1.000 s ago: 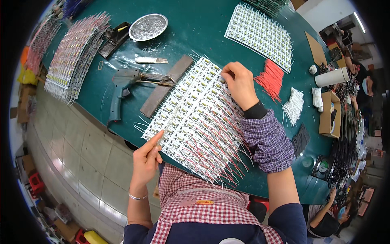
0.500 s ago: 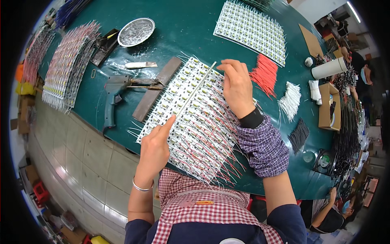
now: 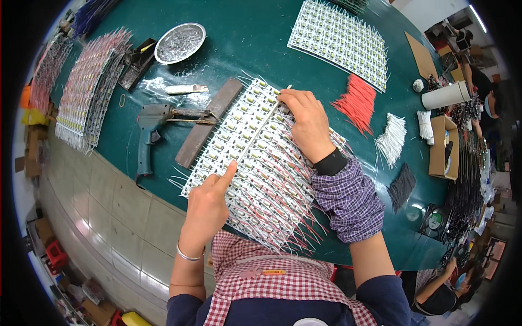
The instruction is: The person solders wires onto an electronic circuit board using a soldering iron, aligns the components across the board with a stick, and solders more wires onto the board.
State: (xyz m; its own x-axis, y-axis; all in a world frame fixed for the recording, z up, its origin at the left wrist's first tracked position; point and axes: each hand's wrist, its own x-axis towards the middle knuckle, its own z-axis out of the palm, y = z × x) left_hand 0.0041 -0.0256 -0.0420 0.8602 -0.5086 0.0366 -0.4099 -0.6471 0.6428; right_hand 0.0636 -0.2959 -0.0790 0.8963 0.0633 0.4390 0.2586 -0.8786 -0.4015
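Observation:
A white panel of small parts with red and white wire leads lies on the green table in front of me. My left hand rests on the panel's near left edge, index finger stretched out and pressing on it. My right hand lies flat over the panel's far end, fingertips at the top edge beside a thin white wire. Neither hand grips anything that I can see.
A soldering gun and a dark metal bar lie left of the panel. A metal dish, a second panel, stacked panels, red wires, white wires, a white cup and a cardboard box surround it.
My left hand has moved up along the panel's left edge and now presses with one finger. My right hand slid onto the panel's far end. The view has shifted slightly.

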